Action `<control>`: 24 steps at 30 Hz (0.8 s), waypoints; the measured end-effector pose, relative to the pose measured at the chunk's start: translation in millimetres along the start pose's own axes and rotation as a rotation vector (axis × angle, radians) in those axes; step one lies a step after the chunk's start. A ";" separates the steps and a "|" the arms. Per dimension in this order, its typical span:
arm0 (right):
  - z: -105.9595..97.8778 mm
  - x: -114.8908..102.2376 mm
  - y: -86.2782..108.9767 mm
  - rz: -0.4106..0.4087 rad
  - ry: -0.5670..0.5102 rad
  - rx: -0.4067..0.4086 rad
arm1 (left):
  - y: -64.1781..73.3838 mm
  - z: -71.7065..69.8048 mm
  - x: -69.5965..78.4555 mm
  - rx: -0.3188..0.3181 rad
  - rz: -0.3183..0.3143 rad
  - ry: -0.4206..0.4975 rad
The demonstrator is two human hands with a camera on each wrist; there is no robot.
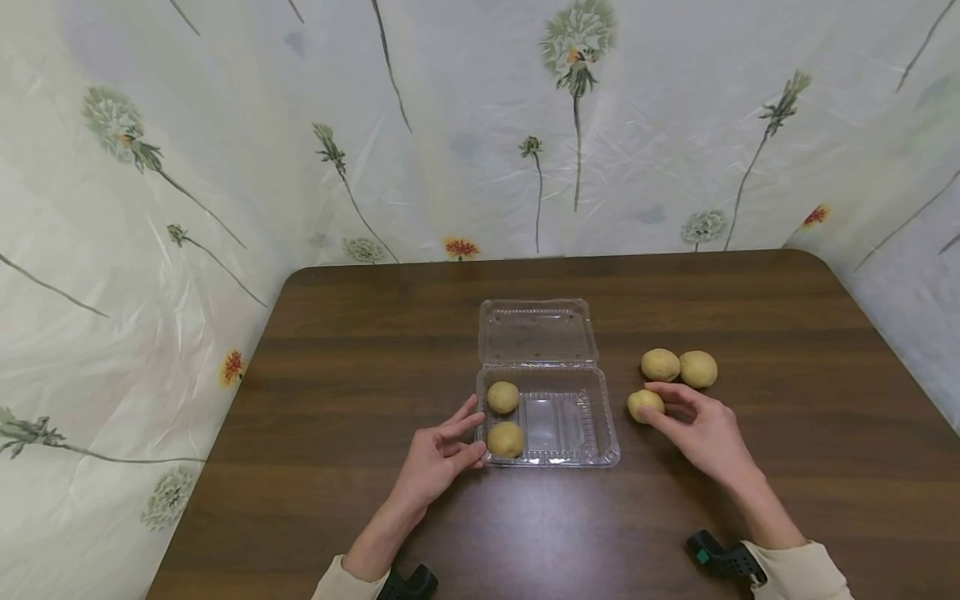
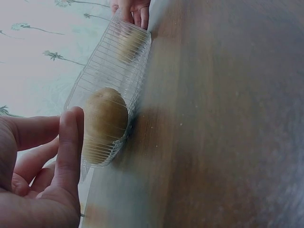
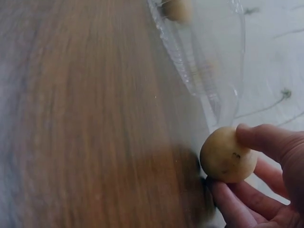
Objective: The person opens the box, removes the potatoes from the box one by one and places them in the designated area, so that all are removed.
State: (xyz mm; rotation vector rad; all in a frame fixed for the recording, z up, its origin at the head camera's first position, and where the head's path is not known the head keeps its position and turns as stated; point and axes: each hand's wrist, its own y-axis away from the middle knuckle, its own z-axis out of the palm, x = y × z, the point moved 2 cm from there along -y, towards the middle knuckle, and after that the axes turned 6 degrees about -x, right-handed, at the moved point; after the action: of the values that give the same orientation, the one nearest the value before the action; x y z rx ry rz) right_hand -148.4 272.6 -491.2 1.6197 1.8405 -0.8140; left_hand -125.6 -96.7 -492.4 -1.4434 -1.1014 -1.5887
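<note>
A clear plastic clamshell container (image 1: pixel 570 457) lies with its lid (image 1: pixel 536 332) folded back. Two small potatoes sit along its left side, a rear potato (image 1: pixel 502 397) and a front potato (image 1: pixel 506 439). My left hand (image 1: pixel 438 458) holds the container's left edge, thumb and fingertips at the rim in the left wrist view. To the right of the container, my right hand (image 1: pixel 701 429) pinches another potato (image 3: pixel 225 156) between thumb and fingers. Behind that hand, two more potatoes rest side by side on the table, a left one (image 1: pixel 660 365) and a right one (image 1: pixel 698 369).
The brown wooden table (image 1: pixel 360 350) has rounded far corners. A floral-patterned sheet (image 1: pixel 465 167) hangs behind it and at both sides. A dark strap device sits on each wrist, by the light sleeves.
</note>
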 end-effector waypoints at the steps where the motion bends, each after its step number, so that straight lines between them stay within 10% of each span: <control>1: -0.1 0.5 -0.5 0.004 0.004 0.002 | -0.1 -0.2 0.1 0.002 0.001 -0.004; 24: -16.8 7.1 0.6 0.132 0.061 0.035 | 0.1 -0.6 -0.7 0.000 -0.001 -0.018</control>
State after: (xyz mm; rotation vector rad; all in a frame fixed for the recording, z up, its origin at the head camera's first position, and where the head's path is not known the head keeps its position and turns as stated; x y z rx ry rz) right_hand -148.8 289.8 -485.4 1.7853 1.7485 -0.7501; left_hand -125.7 -97.4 -493.0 -1.4605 -1.1125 -1.5789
